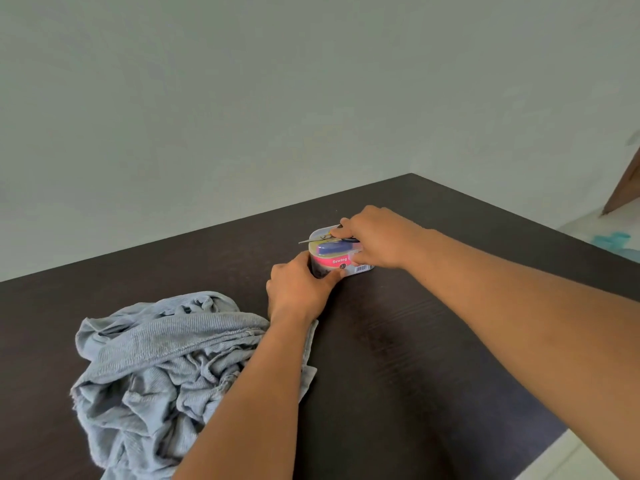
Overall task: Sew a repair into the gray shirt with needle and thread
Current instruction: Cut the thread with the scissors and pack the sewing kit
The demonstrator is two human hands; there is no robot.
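left hand (299,289) gripping sewing kit (337,259), right hand (375,239) pinching scissors (320,238)

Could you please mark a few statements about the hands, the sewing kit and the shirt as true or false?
1. The left hand holds the side of the sewing kit box. True.
2. The gray shirt is folded neatly in a square. False: it lies crumpled in a heap on the dark table.
3. The right hand grips small scissors over the top of the box. True.
4. The shirt lies to the right of the box. False: it lies to the left, nearer the person.
5. The box label is green. False: it is pink, with the word "Sewing".
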